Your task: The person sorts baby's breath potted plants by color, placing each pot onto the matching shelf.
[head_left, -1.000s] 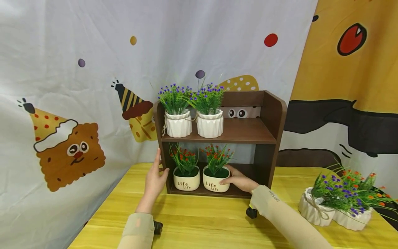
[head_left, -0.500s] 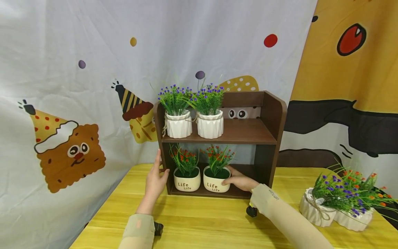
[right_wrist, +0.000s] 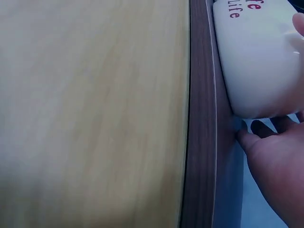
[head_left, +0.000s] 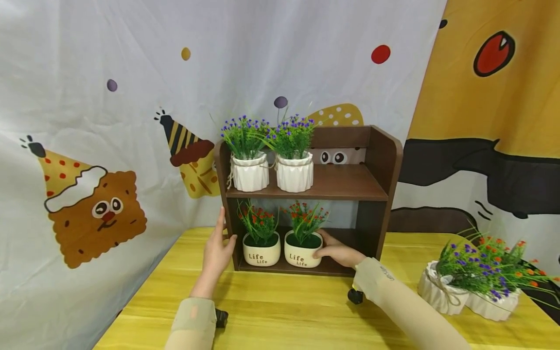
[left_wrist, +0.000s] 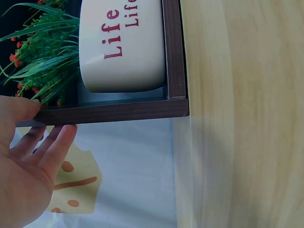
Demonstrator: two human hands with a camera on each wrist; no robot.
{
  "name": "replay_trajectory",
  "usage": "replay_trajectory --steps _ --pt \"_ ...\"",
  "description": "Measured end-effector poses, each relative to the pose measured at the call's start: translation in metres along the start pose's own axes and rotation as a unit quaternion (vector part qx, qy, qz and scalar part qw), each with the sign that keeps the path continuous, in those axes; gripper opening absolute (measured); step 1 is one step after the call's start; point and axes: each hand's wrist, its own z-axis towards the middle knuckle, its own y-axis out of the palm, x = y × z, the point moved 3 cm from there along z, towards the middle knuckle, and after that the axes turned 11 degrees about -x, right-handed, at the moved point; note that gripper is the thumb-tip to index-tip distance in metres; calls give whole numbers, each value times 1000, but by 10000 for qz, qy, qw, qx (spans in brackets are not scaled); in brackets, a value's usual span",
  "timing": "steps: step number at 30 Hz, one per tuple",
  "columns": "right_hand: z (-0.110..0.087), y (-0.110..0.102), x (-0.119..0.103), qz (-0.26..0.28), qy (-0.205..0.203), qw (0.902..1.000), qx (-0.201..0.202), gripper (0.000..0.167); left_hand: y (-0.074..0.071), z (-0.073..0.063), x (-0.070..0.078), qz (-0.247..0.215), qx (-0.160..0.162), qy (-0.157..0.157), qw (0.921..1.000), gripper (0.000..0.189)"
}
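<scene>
A dark brown two-tier shelf (head_left: 345, 182) stands on the table. My left hand (head_left: 217, 250) holds its left side panel (left_wrist: 118, 111), thumb on the inner side and fingers outside in the left wrist view. On the lower tier, my right hand (head_left: 339, 253) grips the right cream flowerpot (head_left: 302, 253) at its right end. Its thumb lies on the front; the other fingers are partly hidden. Red flowers grow from this pot, which reads "Life Life". A matching flowerpot (head_left: 261, 253) sits just left of it, near the left panel.
Two white pots with purple flowers, a left one (head_left: 250, 174) and a right one (head_left: 295, 174), stand on the upper tier. Two more white potted plants (head_left: 444, 291) are at the table's right. A printed cloth (head_left: 280, 53) hangs behind the yellow wooden table (head_left: 284, 311).
My right thumb has slid slightly to the right on the pot's front. Both hands otherwise keep their places, and the pots stay where they were. The head view shifts a little.
</scene>
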Motion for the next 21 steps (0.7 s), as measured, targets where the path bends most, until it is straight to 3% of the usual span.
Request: replay_trajectory --steps 12,17,21 --pt "-54 -2 -6 -485 -98 9988 -32 89 -1 0 1 -68 -89 -107 9999 93" --pt "-88 3 -12 -565 -282 9975 -327 84 0 -1 2 -128 -79 -101 9998 92" --pt "-116 9 -20 -429 -186 9971 -606 79 -2 -1 3 -118 -89 -115 9998 92"
